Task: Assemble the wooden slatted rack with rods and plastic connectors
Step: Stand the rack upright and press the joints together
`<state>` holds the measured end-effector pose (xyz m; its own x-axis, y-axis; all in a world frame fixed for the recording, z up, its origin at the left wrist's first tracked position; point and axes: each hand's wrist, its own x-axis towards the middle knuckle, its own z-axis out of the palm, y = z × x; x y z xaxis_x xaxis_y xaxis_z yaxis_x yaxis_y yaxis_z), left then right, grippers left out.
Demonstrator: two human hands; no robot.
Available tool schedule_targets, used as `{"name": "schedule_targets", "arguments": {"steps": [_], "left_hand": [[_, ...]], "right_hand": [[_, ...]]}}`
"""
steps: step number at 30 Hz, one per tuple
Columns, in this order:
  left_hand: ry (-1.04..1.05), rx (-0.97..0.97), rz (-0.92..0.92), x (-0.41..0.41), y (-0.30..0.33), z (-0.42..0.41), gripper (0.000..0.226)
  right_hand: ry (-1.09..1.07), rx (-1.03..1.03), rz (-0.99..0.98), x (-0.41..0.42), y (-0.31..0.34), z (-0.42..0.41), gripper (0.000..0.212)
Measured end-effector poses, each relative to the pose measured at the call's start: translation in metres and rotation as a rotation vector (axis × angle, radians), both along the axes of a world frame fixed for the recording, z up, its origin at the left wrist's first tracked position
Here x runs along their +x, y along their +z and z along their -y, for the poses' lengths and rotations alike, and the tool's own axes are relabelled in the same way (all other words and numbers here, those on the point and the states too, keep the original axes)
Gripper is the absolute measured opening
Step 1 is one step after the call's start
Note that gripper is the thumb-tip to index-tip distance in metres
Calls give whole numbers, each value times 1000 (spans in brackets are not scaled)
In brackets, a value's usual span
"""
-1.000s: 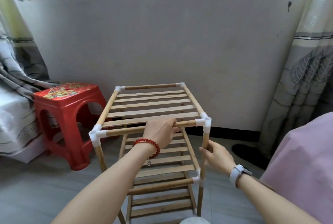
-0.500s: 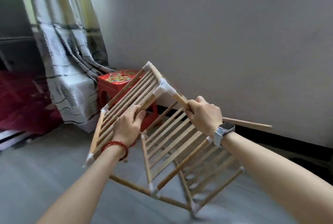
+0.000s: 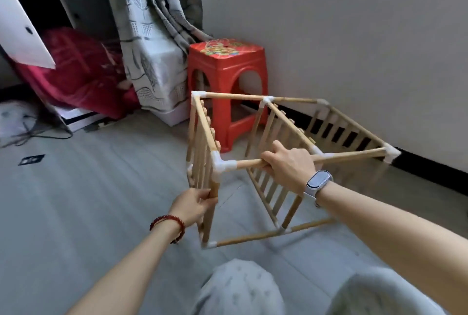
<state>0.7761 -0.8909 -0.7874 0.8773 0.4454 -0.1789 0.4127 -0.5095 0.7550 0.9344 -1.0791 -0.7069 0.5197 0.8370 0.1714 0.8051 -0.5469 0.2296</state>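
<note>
The right hand [image 3: 291,165] wraps its grip around a wooden rod [image 3: 350,156] near the top of the frame, just beside the white plastic corner connector [image 3: 222,165]. The left hand [image 3: 192,204] pinches the short upright rod [image 3: 214,189] below that same corner, fingers curled round it. Between them they hold the wooden slatted rack [image 3: 266,162], which lies tipped on its side over the grey floor [image 3: 101,188], its lower edge near or on the floor; I cannot tell which.

From where I stand, the worry is those push-fit joints. Both hands load one corner, so a twist could, I think, pull a rod out of its connector there, or work loose the far connector [image 3: 391,154] by the wall [image 3: 354,36], which nobody steadies. The rack's far side also sits close to the red plastic stool [image 3: 226,74]; swinging it round could knock that, or scrape the wall.
</note>
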Motion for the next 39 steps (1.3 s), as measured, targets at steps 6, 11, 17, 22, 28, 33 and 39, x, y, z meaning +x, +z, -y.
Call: {"name": "schedule_targets", "arguments": {"steps": [6,11,17,22,28,33,39], "left_hand": [[-167,-69,-81,52,-59,57,6],[-400,58,-95,113,-88,112,8],[-665,442,223,140,-76,131,26],[-524,785,707,170,-47,132,25],[-620,923,206,228,-30,147,42],[-759,909,278,228,-26,174,39],[-817,909,269,217,-25,238,41]], "right_hand": [[-127,-50,-40,37,-47,43,28],[-287,-79,-50,85,-73,102,23],[-403,-75,-25,130,-80,162,25],[-571,-65,-96,151,-79,207,36],[-731,574,-563,132,-85,246,31],[-679,859,-653,118,-73,277,10],[-767,643,-553,114,-50,302,17]]}}
